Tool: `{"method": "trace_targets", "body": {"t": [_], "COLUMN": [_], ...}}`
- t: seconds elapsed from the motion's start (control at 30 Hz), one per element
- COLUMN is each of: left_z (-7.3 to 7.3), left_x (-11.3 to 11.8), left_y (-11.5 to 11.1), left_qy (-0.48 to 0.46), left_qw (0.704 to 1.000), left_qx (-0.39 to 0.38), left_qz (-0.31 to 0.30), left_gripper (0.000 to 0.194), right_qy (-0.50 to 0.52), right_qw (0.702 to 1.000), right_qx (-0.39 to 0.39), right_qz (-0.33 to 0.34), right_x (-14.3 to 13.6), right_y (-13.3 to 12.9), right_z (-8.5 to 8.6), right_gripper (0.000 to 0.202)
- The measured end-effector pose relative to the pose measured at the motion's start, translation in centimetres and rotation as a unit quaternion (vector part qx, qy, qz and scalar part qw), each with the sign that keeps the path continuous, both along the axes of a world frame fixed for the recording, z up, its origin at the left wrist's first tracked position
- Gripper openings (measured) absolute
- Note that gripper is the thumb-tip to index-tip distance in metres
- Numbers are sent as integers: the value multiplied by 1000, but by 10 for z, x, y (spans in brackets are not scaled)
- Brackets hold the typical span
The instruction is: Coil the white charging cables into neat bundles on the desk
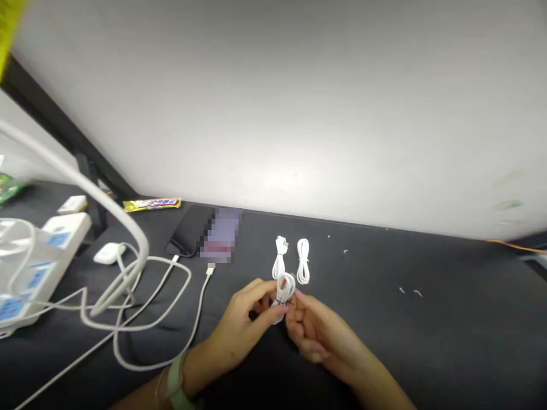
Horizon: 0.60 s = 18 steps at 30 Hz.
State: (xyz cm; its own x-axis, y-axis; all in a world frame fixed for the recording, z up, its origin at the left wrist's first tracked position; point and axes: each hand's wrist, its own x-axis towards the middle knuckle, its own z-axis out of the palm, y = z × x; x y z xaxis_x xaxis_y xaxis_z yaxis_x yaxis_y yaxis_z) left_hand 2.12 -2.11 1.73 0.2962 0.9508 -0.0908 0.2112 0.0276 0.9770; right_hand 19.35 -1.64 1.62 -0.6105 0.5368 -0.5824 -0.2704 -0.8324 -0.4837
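My left hand (pixel 245 316) pinches a coiled white cable (pixel 285 286) between thumb and fingers, just above the black desk. A thin dark tie wraps round the middle of this coil, and a small reddish bit shows inside its upper loop. Close against the right side of the coil, my right hand (pixel 318 330) has its fingers curled in at the tie. Its fingertips are partly hidden. Two more bundled cables lie beyond my hands: a white cable (pixel 279 257) with its plug showing at the top, and another white cable (pixel 303 261) to its right.
Left of my hands, two phones (pixel 188 230) lie with white charging cords (pixel 197 319) looping across the desk. A white power strip (pixel 64 242), a white charger (pixel 109 253) and a yellow snack wrapper (pixel 152 204) are further left. A pale wall (pixel 299 114) rises behind; small white scraps (pixel 417 293) lie right.
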Motion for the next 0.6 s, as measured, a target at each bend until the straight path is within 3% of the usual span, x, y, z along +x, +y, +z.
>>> {"method": "trace_targets", "body": {"t": [0.3,0.47,0.6], "left_z": [0,0,2], "left_x": [-5,-10,-11], "left_y": [-1,1,1], "left_qy": [69,106,129], "left_qw": [983,959,946], "left_qx": [159,250,281], "left_qz": [-55,-82,-98], "left_gripper": [32,39,41], "right_qy": [119,129,112], "right_qw": [988,986,988], "right_qx": [-84,-83,-86], "right_qz": [47,65,70], "right_x": [7,10,10], "right_y": [3,3,3], "right_z": [-3,-3,-2], "right_gripper": [29,29,26]}}
